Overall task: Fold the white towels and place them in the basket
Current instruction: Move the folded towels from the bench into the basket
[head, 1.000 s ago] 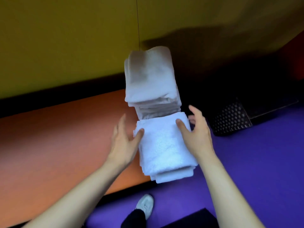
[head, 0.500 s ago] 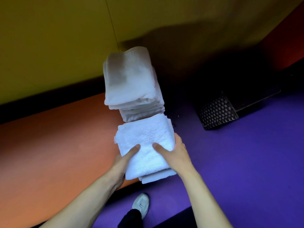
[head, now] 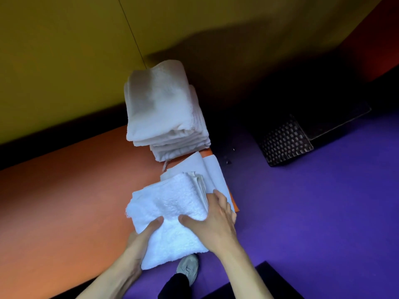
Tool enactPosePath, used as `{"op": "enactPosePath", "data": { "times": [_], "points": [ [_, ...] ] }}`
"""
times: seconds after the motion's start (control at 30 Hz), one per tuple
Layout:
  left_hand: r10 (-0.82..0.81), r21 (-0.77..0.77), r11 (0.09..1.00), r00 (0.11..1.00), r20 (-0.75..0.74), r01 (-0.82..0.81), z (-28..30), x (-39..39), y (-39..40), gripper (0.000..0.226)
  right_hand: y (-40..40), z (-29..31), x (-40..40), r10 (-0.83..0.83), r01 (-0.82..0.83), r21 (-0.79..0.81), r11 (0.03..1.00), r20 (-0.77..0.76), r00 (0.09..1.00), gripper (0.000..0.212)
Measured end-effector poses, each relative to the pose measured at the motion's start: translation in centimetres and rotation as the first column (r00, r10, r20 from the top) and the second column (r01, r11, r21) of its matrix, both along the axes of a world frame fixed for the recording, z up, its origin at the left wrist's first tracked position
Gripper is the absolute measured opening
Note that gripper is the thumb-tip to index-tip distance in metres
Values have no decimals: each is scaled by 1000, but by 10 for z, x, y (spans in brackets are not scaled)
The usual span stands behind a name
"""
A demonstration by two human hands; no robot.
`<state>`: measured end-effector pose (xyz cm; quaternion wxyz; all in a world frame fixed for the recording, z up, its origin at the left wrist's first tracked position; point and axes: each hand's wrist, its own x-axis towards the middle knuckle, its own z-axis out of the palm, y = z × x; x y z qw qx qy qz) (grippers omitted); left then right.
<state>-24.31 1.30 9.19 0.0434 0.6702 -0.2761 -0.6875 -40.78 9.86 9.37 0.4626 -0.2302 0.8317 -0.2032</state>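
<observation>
An orange table (head: 54, 201) fills the left of the view, its near corner at the lower middle. Behind it rises a yellow-green wall (head: 64, 50) with a thin dark vertical seam, and a dark strip runs along the wall's foot. The floor (head: 313, 201) to the right is purple. On the floor just under the table's near edge shows a pale sneaker (head: 187, 269) above a dark trouser leg. A red wall panel (head: 380, 46) shows at the upper right.
</observation>
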Motion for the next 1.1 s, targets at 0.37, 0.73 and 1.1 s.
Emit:
{"op": "enactPosePath", "data": {
  "times": [0.37,0.73,1.1],
  "points": [
    [-63,-131,990,993,-102,49,5,-21,-6,46,-16,-1,-43,-133,141,-35,989,174,976,69],
    [-140,-346,930,990,-18,125,63,-32,-21,27,-10,36,-58,-359,430,-90,898,416,836,53],
    [-354,-552,805,923,-152,218,120,-118,-23,84,12,92,-132,-427,558,-187,809,465,775,55]
  ]
}}
